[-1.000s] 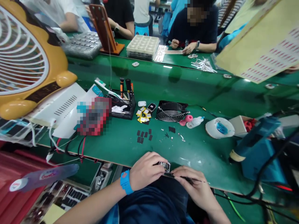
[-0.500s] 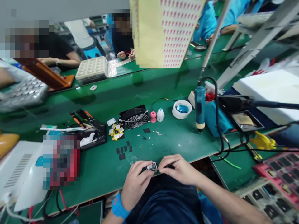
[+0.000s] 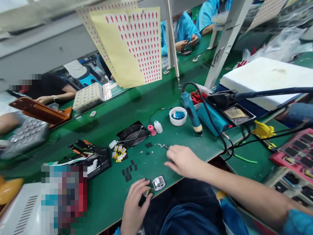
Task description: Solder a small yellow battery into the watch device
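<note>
The small electronic casing [image 3: 158, 183] lies on the green surface [image 3: 107, 202], its inner parts showing, just beside the left hand [image 3: 137, 199], whose grip narrows around a yellow-edged piece [image 3: 146, 193]. The right hand [image 3: 180, 160] reaches near small white scraps [image 3: 160, 145]; whether its grip holds anything, I cannot tell.

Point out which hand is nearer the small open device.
The left hand: it sits close beside the device; the right hand is farther out over the bench.
</note>
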Demonstrator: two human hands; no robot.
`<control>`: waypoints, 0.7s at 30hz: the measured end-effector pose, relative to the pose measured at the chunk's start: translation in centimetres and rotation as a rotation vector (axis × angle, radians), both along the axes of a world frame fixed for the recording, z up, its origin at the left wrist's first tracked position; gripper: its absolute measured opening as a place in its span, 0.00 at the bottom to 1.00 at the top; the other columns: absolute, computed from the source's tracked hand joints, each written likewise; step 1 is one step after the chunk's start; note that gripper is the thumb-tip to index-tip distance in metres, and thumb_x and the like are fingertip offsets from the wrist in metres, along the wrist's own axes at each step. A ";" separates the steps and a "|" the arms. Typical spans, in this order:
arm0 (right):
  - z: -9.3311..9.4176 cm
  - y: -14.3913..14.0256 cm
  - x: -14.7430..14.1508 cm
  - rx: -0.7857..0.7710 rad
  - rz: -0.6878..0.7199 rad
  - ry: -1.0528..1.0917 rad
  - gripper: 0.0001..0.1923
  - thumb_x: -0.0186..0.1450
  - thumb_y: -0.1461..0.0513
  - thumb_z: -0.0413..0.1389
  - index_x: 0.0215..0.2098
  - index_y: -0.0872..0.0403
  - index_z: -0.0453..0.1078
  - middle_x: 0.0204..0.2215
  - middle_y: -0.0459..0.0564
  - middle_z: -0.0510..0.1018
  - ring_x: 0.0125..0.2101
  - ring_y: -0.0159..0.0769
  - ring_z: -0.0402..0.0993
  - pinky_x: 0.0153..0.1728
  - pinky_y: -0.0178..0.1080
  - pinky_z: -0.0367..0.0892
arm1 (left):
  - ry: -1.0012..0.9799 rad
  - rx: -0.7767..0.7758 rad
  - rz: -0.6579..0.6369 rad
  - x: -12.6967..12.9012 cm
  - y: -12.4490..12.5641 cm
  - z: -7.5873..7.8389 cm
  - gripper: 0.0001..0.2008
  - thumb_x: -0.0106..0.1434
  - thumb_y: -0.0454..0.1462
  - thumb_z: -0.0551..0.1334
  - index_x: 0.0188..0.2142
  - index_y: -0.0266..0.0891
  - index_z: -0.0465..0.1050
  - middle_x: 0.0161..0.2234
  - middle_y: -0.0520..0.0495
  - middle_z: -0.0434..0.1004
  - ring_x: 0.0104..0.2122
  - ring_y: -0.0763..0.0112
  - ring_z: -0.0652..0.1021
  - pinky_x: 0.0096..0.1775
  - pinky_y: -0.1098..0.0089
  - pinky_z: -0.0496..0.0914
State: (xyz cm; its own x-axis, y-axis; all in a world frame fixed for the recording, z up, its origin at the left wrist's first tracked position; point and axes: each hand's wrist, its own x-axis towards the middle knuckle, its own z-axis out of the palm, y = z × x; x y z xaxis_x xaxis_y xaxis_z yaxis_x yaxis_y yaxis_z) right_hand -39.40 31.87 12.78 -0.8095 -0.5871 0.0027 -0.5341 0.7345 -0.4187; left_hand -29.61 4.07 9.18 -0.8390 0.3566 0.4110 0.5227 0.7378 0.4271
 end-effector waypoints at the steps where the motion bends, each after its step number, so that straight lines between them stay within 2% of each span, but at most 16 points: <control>1: -0.5 -0.6 0.6 -0.028 0.116 0.055 0.11 0.75 0.55 0.64 0.43 0.55 0.75 0.41 0.55 0.80 0.42 0.47 0.75 0.43 0.44 0.68 | 0.009 -0.002 0.006 0.1 0.3 0.0 0.05 0.73 0.35 0.62 0.44 0.44 0.78 0.44 0.48 0.86 0.48 0.64 0.85 0.48 0.66 0.82; 3: -1.4 -1.8 1.9 -0.099 0.311 0.103 0.14 0.72 0.53 0.68 0.43 0.54 0.75 0.42 0.51 0.79 0.42 0.45 0.72 0.42 0.43 0.67 | 0.020 -0.006 0.006 0.1 0.7 0.1 0.05 0.73 0.35 0.62 0.44 0.45 0.78 0.41 0.49 0.86 0.47 0.64 0.85 0.48 0.66 0.82; 6: -2.6 -3.5 3.1 -0.138 0.410 0.112 0.10 0.73 0.57 0.68 0.47 0.53 0.76 0.47 0.49 0.80 0.46 0.44 0.71 0.44 0.44 0.65 | 0.019 -0.014 -0.023 -0.1 0.6 0.3 0.07 0.73 0.34 0.61 0.41 0.45 0.77 0.36 0.51 0.85 0.44 0.64 0.85 0.45 0.66 0.81; 8: -3.1 -4.3 3.3 -0.158 0.415 0.099 0.04 0.76 0.60 0.64 0.48 0.52 0.77 0.49 0.48 0.81 0.47 0.43 0.71 0.45 0.44 0.64 | 0.018 -0.023 -0.054 -0.3 -0.2 0.4 0.08 0.74 0.34 0.60 0.40 0.45 0.78 0.35 0.51 0.85 0.42 0.64 0.85 0.44 0.66 0.81; 10: -3.6 -4.9 3.2 -0.199 0.410 0.086 0.03 0.78 0.61 0.62 0.47 0.51 0.78 0.51 0.46 0.81 0.48 0.41 0.71 0.46 0.43 0.63 | 0.012 -0.026 -0.085 -0.7 -1.2 0.3 0.08 0.74 0.35 0.60 0.39 0.46 0.78 0.35 0.52 0.85 0.40 0.64 0.85 0.43 0.66 0.81; 13: -4.4 -5.2 3.1 -0.281 0.388 0.060 0.03 0.76 0.60 0.65 0.47 0.50 0.79 0.52 0.43 0.82 0.49 0.41 0.71 0.48 0.44 0.64 | -0.047 -0.003 -0.107 -1.1 -2.2 0.5 0.07 0.73 0.36 0.62 0.38 0.46 0.79 0.34 0.51 0.85 0.39 0.65 0.85 0.43 0.67 0.81; 18: -5.5 -5.4 3.4 -0.400 0.308 -0.002 0.12 0.66 0.64 0.74 0.45 0.53 0.79 0.49 0.47 0.82 0.47 0.40 0.73 0.47 0.43 0.65 | -0.127 0.019 0.000 -0.6 -1.1 1.1 0.04 0.67 0.36 0.66 0.34 0.44 0.77 0.38 0.48 0.85 0.39 0.64 0.84 0.41 0.66 0.80; 21: -5.7 -5.6 3.7 -0.430 0.281 0.002 0.12 0.64 0.67 0.75 0.42 0.54 0.79 0.47 0.47 0.82 0.46 0.41 0.74 0.46 0.42 0.66 | -0.070 0.006 0.094 0.0 -0.2 0.6 0.08 0.66 0.38 0.67 0.30 0.44 0.73 0.43 0.45 0.85 0.41 0.61 0.84 0.40 0.64 0.80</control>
